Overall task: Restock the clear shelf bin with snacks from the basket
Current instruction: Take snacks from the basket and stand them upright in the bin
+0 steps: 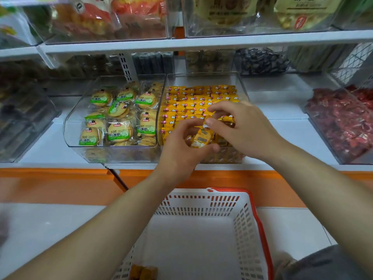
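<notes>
1. My left hand: fingers and thumb curled round a small clutch of yellow snack packets, the held packets, just over the front of the bin.
2. My right hand: fingers bent, thumb and forefinger pinching the upper end of that same clutch, as far as I can see; the other fingers arch above the bin's contents.
3. Clear shelf bin: on the white shelf, already packed with rows of yellow packets from back to near the front. The held packets sit at its front edge, not yet laid down.
4. Basket: white with a red rim, below my forearms. Nearly empty; only a few brownish-yellow packets show at its near edge.
5. Neighbouring bin: round biscuits with green labels, touching the left wall of mine. Not part of this job.
6. Step in hand, by my reckoning: sorting the clutch and setting it into the front rows.
7. Next move calls for: drawing one packet free with the right hand, laying it flat in line with the rows, then reaching down for the basket's last few.
</notes>
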Demonstrator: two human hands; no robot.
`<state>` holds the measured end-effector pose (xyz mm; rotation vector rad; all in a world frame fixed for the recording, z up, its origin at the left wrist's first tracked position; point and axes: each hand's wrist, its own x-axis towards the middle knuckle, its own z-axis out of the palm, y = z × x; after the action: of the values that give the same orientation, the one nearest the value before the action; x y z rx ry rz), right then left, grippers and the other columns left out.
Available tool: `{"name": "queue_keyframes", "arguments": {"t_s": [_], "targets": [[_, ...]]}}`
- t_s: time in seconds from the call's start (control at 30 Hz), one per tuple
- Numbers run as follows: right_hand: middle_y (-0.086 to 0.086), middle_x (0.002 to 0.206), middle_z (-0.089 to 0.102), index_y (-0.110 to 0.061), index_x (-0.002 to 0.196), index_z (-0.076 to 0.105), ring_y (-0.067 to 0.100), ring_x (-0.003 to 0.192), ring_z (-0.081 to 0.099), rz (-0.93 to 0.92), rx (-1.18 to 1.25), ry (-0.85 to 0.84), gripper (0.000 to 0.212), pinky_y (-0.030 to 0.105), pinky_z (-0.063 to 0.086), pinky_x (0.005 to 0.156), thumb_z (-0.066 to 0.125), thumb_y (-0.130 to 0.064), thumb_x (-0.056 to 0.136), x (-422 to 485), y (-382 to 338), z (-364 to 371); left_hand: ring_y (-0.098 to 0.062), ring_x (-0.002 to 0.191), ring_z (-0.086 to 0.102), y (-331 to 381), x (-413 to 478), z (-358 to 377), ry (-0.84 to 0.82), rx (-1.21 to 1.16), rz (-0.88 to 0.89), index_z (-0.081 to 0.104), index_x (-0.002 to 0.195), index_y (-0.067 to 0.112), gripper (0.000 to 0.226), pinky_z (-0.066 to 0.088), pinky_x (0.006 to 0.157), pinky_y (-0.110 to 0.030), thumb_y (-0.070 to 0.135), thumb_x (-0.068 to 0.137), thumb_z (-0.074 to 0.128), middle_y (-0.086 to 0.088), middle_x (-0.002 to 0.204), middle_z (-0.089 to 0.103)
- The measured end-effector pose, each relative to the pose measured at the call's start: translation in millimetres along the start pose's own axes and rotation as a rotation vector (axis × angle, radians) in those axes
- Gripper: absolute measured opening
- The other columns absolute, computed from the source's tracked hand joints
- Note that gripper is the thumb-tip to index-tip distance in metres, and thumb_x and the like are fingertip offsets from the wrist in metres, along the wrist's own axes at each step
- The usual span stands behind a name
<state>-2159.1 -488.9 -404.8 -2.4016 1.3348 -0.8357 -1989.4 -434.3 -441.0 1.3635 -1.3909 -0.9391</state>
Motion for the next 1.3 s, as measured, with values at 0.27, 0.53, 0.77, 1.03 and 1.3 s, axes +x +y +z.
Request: {"name": "queue_keyframes", "arguments": {"t_s": [0.27, 0.53, 0.77, 1.03, 1.3], "targets": [[-0.014, 0.091, 0.066, -0.029, 0.092, 0.068, 0.005, 0.09, 0.06, -0.004, 0.242, -0.055, 0.005, 0.037, 0.051, 0.082, 0.066, -0.033, 0.092, -1.9, 8.3, -8.1, -0.011, 0.102, 0.07, 2.8, 2.0, -4.7, 0.175, -0.148, -0.048, 0.061, 0.123, 0.027, 0.066, 0.061, 0.079, -0.024, 0.043, 0.064, 0.086, -0.001, 0.119, 0.068], [-0.007, 0.118, 0.062, -0.03, 0.113, 0.066, 0.018, 0.116, 0.051, 0.027, -0.038, 0.067, 0.02, 0.03, 0.036, 0.094, 0.063, -0.035, 0.093, -0.9, 32.9, -16.9, -0.01, 0.095, 0.074, -1.6, 13.9, -10.0, 0.23, -0.011, 0.082, 0.059, 0.122, 0.022, 0.045, 0.062, 0.08, -0.032, 0.019, 0.084, 0.083, 0.007, 0.105, 0.074], [-0.001, 0.126, 0.065, -0.028, 0.13, 0.059, 0.026, 0.116, 0.055, 0.056, -0.251, -0.092, 0.044, 0.044, 0.045, 0.095, 0.068, -0.04, 0.089, -9.0, 49.5, -15.5, 0.003, 0.089, 0.063, 2.0, 32.4, 7.8, 0.211, 0.31, 0.267, 0.055, 0.111, 0.03, 0.045, 0.053, 0.075, -0.011, 0.015, 0.082, 0.085, 0.024, 0.098, 0.059], [-0.001, 0.13, 0.065, -0.035, 0.131, 0.053, 0.022, 0.118, 0.06, 0.072, -0.13, -0.155, 0.047, 0.043, 0.052, 0.093, 0.072, -0.032, 0.089, -11.3, 60.9, -14.4, -0.005, 0.087, 0.067, -9.0, 46.6, 17.9, 0.182, 0.399, 0.198, 0.055, 0.126, 0.032, 0.05, 0.059, 0.068, -0.03, 0.027, 0.085, 0.083, 0.021, 0.094, 0.057], [-0.005, 0.131, 0.064, -0.037, 0.132, 0.052, 0.02, 0.118, 0.06, 0.05, -0.15, -0.148, 0.047, 0.043, 0.052, 0.094, 0.071, -0.035, 0.089, -9.7, 62.3, -11.9, -0.024, 0.097, 0.067, -27.5, 42.1, 18.0, 0.023, 0.624, 0.158, 0.059, 0.114, 0.027, 0.035, 0.059, 0.079, -0.044, 0.031, 0.086, 0.081, 0.0, 0.111, 0.069]]}}
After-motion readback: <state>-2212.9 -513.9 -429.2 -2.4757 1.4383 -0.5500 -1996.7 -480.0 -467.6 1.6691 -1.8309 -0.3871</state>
